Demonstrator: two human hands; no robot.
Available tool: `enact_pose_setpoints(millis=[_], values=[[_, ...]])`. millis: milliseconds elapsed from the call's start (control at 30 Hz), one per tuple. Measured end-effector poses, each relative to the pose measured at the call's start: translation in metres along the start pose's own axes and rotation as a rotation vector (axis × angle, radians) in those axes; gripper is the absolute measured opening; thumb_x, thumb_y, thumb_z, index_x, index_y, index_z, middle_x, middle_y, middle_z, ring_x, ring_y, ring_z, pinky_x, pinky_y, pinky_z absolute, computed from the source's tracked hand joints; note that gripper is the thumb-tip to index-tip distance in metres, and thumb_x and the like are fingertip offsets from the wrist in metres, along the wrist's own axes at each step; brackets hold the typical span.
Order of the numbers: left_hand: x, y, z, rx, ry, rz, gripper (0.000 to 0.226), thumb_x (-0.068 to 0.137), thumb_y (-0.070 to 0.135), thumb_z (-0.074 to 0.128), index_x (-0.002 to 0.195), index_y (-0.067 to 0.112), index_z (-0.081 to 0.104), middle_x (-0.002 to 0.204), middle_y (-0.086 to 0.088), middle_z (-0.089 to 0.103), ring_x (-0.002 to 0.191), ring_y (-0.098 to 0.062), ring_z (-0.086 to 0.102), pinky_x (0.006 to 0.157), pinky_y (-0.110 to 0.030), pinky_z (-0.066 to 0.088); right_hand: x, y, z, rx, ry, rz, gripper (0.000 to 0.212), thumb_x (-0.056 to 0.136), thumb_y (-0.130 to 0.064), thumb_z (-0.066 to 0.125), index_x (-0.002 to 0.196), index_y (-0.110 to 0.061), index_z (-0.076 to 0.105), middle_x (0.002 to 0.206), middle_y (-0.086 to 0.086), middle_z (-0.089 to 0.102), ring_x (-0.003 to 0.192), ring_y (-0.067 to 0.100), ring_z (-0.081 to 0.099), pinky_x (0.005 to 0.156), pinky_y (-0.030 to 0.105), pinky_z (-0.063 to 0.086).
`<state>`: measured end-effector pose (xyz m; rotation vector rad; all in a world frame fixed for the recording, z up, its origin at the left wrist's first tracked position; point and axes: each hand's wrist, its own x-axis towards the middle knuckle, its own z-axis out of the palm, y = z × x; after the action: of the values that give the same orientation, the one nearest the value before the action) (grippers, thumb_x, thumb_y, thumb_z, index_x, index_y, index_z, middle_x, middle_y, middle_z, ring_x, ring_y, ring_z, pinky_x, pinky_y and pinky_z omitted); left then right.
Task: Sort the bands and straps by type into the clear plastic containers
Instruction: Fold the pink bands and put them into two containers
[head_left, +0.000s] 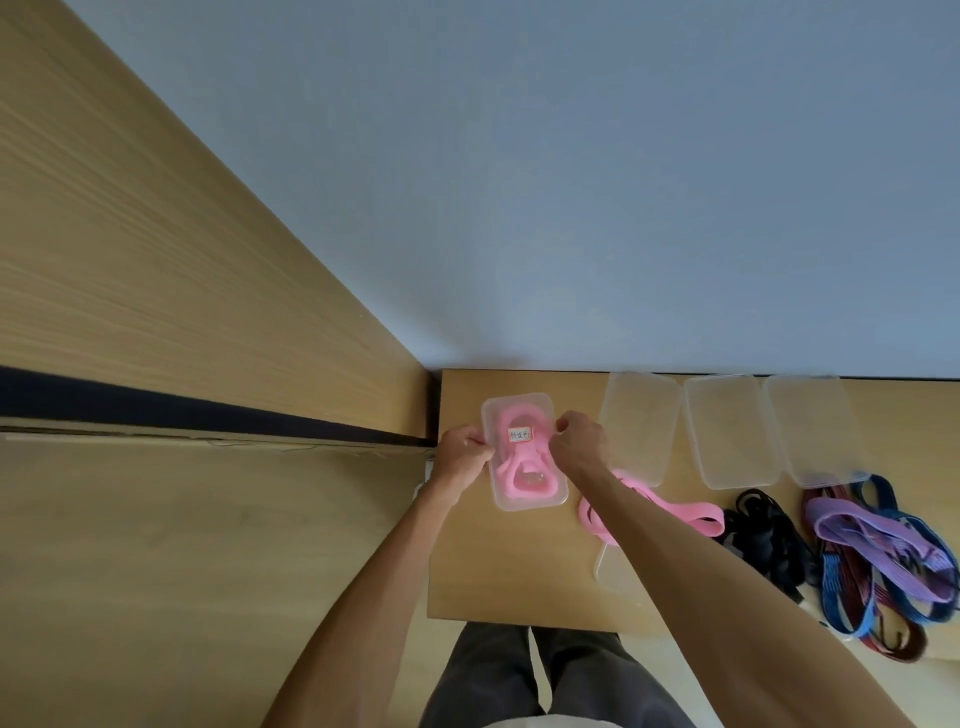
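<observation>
Both hands hold a clear rectangular plastic container (524, 451) near the far left corner of the light wooden table (467, 571). The left hand (464, 453) pinches its left long edge and the right hand (581, 435) pinches its right edge, fingers curled on the rim. Inside lies a coiled pink band (522, 467), and a small white label (520, 434) sits on top, which suggests a lid is being pressed on.

The likely trouble is the lid seating unevenly: the springy band could bulge up and keep one side from snapping shut, or the light box could skid on the smooth table toward the nearby edge under lopsided pressure.

A second flat pink band (670, 506) lies loose just right of the box, partly under the right forearm, so that arm could drag it on withdrawal. Three empty clear containers (727, 431) stand in a row along the wall. In front of them lie a tangle of black straps (763, 530) and a heap of purple, blue and dark red straps (878, 561), intertwined and hanging near the table's front edge. Another clear piece (615, 571), perhaps a lid, lies under the right forearm.
</observation>
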<state>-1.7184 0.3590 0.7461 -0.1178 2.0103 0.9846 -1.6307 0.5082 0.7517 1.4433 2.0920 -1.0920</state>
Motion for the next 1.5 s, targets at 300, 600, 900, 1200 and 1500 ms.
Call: enact_pose_setpoints(millis=[300,600,900,1200,1500], values=[[-0.008,-0.021,0.011,0.028,0.052,-0.023,0.023,0.091,-0.005,0.052,0.07,0.003,0.055,0.067,-0.017,0.048,0.063,-0.024,0.046,0.059,-0.035,0.034,-0.006,0.002,0.006,-0.143,-0.057,-0.022,0.019,0.088,-0.001,0.051,0.094,-0.005,0.068,0.099,0.016,0.071,0.09,0.033,0.066,0.067,0.03,0.046],[-0.015,-0.009,0.011,-0.002,0.146,0.054,0.01,0.076,-0.004,0.057,0.082,0.0,0.065,0.082,-0.012,0.067,0.074,-0.022,0.058,0.065,-0.032,0.046,-0.013,0.002,0.009,-0.127,0.03,-0.099,0.032,0.086,-0.002,0.051,0.116,-0.006,0.061,0.11,0.017,0.067,0.097,0.035,0.063,0.075,0.034,0.049],[0.018,0.02,0.011,-0.216,0.238,0.0,0.039,0.092,0.024,0.064,0.063,0.011,0.041,0.067,-0.012,0.039,0.065,-0.022,0.035,0.06,-0.032,0.029,0.008,-0.015,0.002,0.017,0.109,-0.045,0.026,0.101,-0.015,0.043,0.115,-0.008,0.064,0.108,0.018,0.068,0.095,0.036,0.063,0.077,0.036,0.05],[0.038,0.016,0.016,-0.06,0.234,0.026,0.024,0.088,0.018,0.07,0.071,0.002,0.066,0.068,-0.001,0.061,0.065,-0.012,0.052,0.057,-0.024,0.04,0.024,-0.02,0.003,0.124,0.065,-0.051,0.024,0.092,-0.011,0.053,0.108,-0.009,0.072,0.103,0.018,0.071,0.088,0.034,0.064,0.066,0.03,0.043],[0.047,0.018,0.02,-0.294,0.231,-0.174,0.024,0.082,0.011,0.075,0.067,0.016,0.056,0.07,0.005,0.059,0.064,-0.009,0.052,0.056,-0.021,0.042,0.028,-0.026,0.009,0.273,0.048,0.018,0.015,0.084,-0.016,0.062,0.091,-0.01,0.073,0.081,0.01,0.068,0.069,0.023,0.054,0.047,0.018,0.033]])
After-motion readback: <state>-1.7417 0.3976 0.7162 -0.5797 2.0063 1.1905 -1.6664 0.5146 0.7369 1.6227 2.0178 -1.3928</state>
